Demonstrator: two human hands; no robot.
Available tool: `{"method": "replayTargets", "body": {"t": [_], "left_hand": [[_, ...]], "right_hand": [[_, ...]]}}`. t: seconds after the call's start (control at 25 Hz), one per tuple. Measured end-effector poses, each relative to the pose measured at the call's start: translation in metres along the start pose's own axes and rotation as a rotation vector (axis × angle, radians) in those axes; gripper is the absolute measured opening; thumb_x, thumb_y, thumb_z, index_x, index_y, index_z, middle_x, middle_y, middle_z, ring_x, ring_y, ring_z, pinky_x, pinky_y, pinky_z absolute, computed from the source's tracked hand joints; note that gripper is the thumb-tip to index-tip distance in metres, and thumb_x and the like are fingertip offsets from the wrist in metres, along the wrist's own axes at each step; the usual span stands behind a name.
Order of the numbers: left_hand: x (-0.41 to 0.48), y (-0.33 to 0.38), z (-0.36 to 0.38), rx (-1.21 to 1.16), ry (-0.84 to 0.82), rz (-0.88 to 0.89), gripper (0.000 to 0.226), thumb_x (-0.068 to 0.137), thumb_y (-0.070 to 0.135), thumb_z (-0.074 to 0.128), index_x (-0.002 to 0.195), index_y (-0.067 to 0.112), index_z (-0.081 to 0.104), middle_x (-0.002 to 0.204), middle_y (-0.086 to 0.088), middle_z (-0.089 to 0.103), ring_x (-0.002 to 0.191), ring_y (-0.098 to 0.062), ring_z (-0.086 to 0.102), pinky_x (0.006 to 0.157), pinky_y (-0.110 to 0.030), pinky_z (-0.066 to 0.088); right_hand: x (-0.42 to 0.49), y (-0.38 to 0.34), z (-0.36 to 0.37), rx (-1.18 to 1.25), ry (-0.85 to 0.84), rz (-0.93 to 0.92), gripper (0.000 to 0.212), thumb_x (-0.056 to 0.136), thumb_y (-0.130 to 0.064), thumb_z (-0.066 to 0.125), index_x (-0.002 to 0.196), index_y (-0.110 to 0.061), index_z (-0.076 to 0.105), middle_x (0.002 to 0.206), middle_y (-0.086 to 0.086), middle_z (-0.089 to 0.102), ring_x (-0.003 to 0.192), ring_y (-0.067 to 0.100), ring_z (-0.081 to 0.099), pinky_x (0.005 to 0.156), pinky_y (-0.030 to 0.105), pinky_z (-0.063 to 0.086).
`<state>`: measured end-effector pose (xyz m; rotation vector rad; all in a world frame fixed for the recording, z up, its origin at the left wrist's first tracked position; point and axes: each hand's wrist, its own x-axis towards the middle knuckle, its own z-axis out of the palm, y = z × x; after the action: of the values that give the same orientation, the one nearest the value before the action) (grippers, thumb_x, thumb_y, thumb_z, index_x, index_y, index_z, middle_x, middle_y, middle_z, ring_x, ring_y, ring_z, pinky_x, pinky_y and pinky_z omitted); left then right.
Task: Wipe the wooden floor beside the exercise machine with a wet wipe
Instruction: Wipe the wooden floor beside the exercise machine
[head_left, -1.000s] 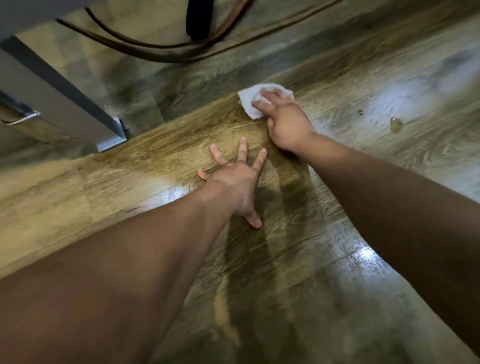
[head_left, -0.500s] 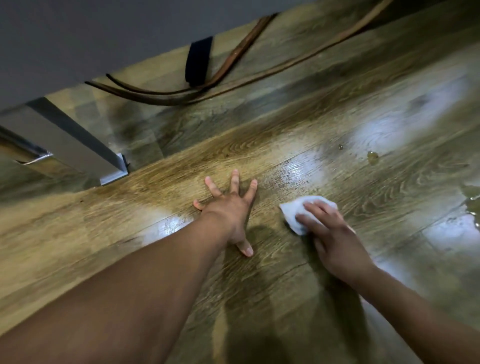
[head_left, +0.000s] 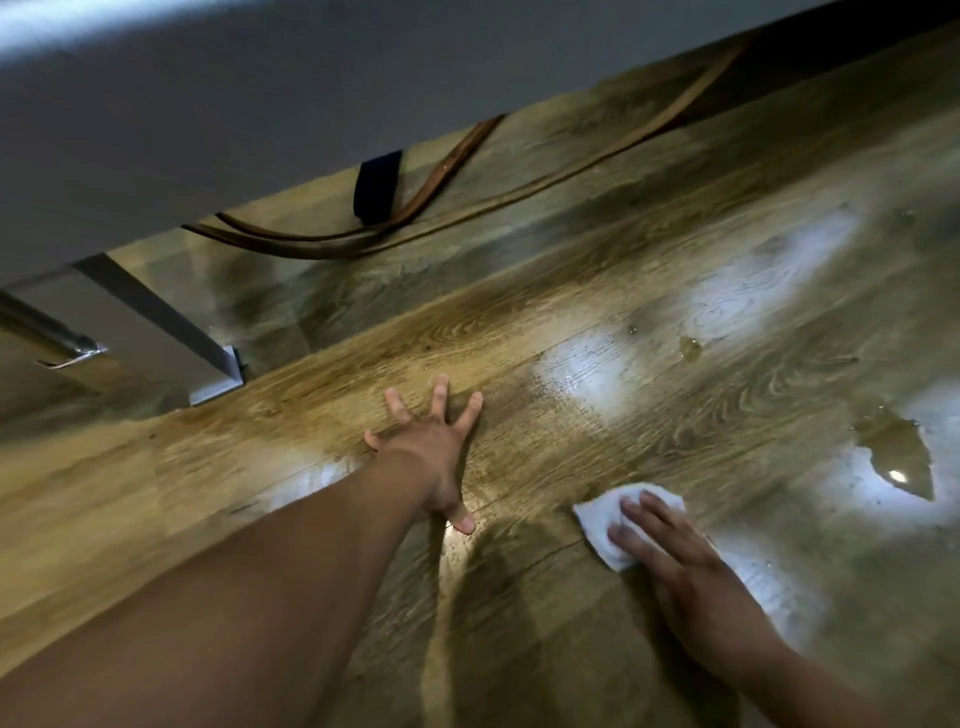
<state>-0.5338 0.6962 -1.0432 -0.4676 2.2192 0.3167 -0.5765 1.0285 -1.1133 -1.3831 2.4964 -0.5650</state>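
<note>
The glossy brown wood-grain plank floor (head_left: 519, 332) is pressed by the left hand (head_left: 434, 460), which is laid flat with its fingers straight and spread wide and with nothing held in it. A small folded white wet wipe (head_left: 597, 519) is pinned to the floor under the straight, extended fingers of the right hand (head_left: 691, 582). It lies to the right of the left hand and apart from it. The wipe is pressed flat rather than clenched, and its left corner is left uncovered. To the right of the wipe a shallow, irregular puddle of clear liquid (head_left: 898, 457) is seen, and a small droplet (head_left: 690, 347) lies farther off. The grey metal leg of the exercise machine (head_left: 156, 322) is planted on the floor at the far left, with a polished metal tube (head_left: 47, 332) beside it. Thin brown cables (head_left: 467, 208) and a dark strap (head_left: 376, 184) are seen beyond, partly hidden by a broad grey panel (head_left: 260, 104).
</note>
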Motion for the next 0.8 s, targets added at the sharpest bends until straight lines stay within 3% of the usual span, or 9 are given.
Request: {"method": "replayTargets", "body": {"t": [0.12,0.28,0.4,0.48,0.56,0.68,0.8], "left_hand": [[0.004,0.002,-0.001,0.012,-0.001,0.0,0.15,0.054,0.048,0.092,0.145,0.045,-0.028,0.144,0.002,-0.052,0.133,-0.058,-0.031,0.101,-0.081,0.02],[0.001,0.006,-0.007,0.028,-0.039,-0.022,0.15,0.053,0.048,0.092,0.144,0.045,-0.028,0.143,0.001,-0.054,0.133,-0.058,-0.03,0.101,-0.08,0.02],[-0.009,0.015,-0.005,0.059,0.008,-0.011,0.146,0.059,0.043,0.091,0.148,0.04,-0.025,0.15,-0.001,-0.045,0.138,-0.057,-0.023,0.105,-0.077,0.02],[-0.02,0.044,0.014,0.131,0.028,0.1,0.137,0.067,0.043,0.087,0.152,0.032,-0.02,0.154,-0.003,-0.04,0.14,-0.054,-0.023,0.106,-0.076,0.018],[-0.029,0.082,0.044,0.173,-0.007,0.201,0.141,0.064,0.056,0.083,0.152,0.024,-0.022,0.152,-0.009,-0.042,0.136,-0.057,-0.029,0.106,-0.078,0.013],[-0.03,0.104,0.067,0.194,0.041,0.176,0.152,0.058,0.065,0.082,0.147,0.016,-0.031,0.146,-0.019,-0.048,0.129,-0.063,-0.032,0.103,-0.082,0.008],[-0.025,0.098,0.069,0.177,0.067,0.185,0.154,0.055,0.067,0.082,0.147,0.019,-0.032,0.146,-0.016,-0.048,0.13,-0.06,-0.033,0.104,-0.08,0.006]], "right_hand": [[-0.015,0.0,-0.002,0.012,0.024,0.06,0.056,0.087,-0.01,0.037,0.139,-0.029,0.047,0.148,0.005,0.049,0.148,0.016,0.025,0.12,0.029,0.021],[0.077,-0.01,0.005,0.018,0.059,0.065,0.055,0.084,-0.02,0.034,0.136,-0.024,0.051,0.147,0.011,0.05,0.143,0.029,0.032,0.116,0.05,0.031],[0.13,-0.015,0.002,0.007,-0.034,0.158,0.062,0.083,-0.019,0.03,0.141,-0.021,0.051,0.156,0.009,0.037,0.149,0.03,0.023,0.121,0.052,0.018],[0.099,-0.018,0.008,-0.003,0.007,0.143,0.06,0.082,-0.013,0.037,0.14,-0.021,0.052,0.154,0.009,0.04,0.148,0.029,0.027,0.122,0.049,0.02],[0.021,-0.028,0.016,-0.02,0.049,0.087,0.058,0.083,-0.012,0.042,0.139,-0.025,0.048,0.151,0.006,0.046,0.145,0.026,0.031,0.118,0.043,0.03],[-0.078,-0.03,0.009,-0.072,-0.045,-0.03,0.051,0.097,-0.013,0.033,0.144,-0.03,0.041,0.154,0.0,0.04,0.145,0.021,0.031,0.111,0.041,0.035],[-0.076,0.015,-0.014,-0.08,-0.04,-0.053,0.043,0.099,-0.023,0.038,0.141,-0.024,0.049,0.151,0.006,0.046,0.143,0.026,0.037,0.107,0.046,0.044]]}}
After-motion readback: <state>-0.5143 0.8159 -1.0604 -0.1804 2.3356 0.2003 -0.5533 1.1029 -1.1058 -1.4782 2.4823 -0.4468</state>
